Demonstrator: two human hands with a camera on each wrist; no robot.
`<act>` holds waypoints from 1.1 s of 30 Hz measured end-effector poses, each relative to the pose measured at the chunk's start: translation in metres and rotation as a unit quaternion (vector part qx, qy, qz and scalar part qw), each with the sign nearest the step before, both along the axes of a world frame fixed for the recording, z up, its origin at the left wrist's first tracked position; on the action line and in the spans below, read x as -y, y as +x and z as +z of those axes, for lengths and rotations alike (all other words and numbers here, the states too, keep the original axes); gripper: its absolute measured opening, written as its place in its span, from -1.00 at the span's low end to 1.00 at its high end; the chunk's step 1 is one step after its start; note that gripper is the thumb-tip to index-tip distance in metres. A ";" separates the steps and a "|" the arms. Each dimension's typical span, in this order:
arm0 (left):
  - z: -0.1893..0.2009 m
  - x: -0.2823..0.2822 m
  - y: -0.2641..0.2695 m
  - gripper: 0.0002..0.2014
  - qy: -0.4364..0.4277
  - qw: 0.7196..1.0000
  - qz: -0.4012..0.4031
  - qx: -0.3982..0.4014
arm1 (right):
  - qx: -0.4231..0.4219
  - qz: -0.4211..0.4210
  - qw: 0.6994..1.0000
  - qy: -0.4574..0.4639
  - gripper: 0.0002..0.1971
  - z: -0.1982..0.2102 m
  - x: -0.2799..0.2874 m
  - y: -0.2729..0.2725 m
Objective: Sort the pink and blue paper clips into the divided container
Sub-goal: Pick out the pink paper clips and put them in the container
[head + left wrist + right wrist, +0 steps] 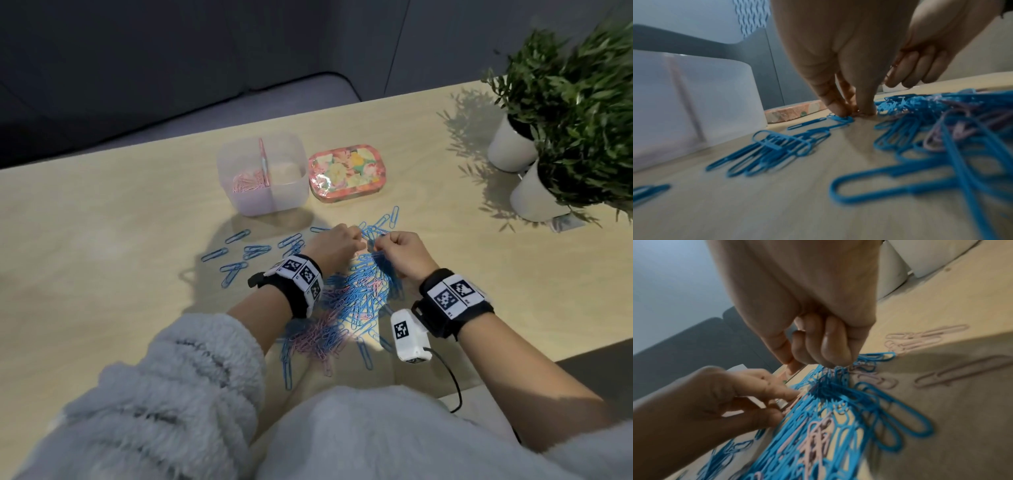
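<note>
A translucent divided container (pixel 291 192) stands at the back of the table; its left compartment holds pink paper clips (pixel 247 180). A mixed pile of blue and pink paper clips (pixel 356 298) lies between my wrists. My right hand (pixel 376 245) (pixel 818 365), fingers curled, grips a tangled bunch of blue clips (pixel 830 386) that hangs down to the pile. My left hand (pixel 360 240) (pixel 853 112) pinches thumb and fingers together at the bunch's far-left edge, apparently on a single clip whose colour I cannot tell.
Loose blue clips (pixel 239 255) lie scattered left of the pile, in front of the container. A floral tin lid (pixel 346 174) sits right of the container. Two potted plants in white pots (pixel 513 149) (pixel 534 198) stand at the far right. Some pink clips (pixel 920 339) lie right of the pile.
</note>
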State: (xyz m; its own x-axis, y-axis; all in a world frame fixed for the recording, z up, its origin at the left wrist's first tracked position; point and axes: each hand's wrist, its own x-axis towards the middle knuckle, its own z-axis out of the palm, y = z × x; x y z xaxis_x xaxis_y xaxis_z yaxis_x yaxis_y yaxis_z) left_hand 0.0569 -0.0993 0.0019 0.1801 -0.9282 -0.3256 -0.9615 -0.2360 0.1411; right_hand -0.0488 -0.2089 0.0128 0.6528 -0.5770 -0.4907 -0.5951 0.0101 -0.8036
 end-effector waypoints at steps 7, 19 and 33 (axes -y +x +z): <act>-0.018 -0.032 0.010 -0.84 -0.068 0.996 0.054 0.004 | -0.040 0.118 0.983 -0.132 -0.89 -0.022 0.004 0.000; -0.006 -0.056 0.009 -0.69 -0.099 0.988 -0.004 0.116 | -0.113 0.266 0.909 -0.301 -0.82 -0.002 -0.009 0.012; 0.035 -0.086 0.047 -0.85 -0.394 0.737 0.452 -0.313 | -0.103 0.326 0.922 -0.183 -0.83 -0.006 0.003 0.033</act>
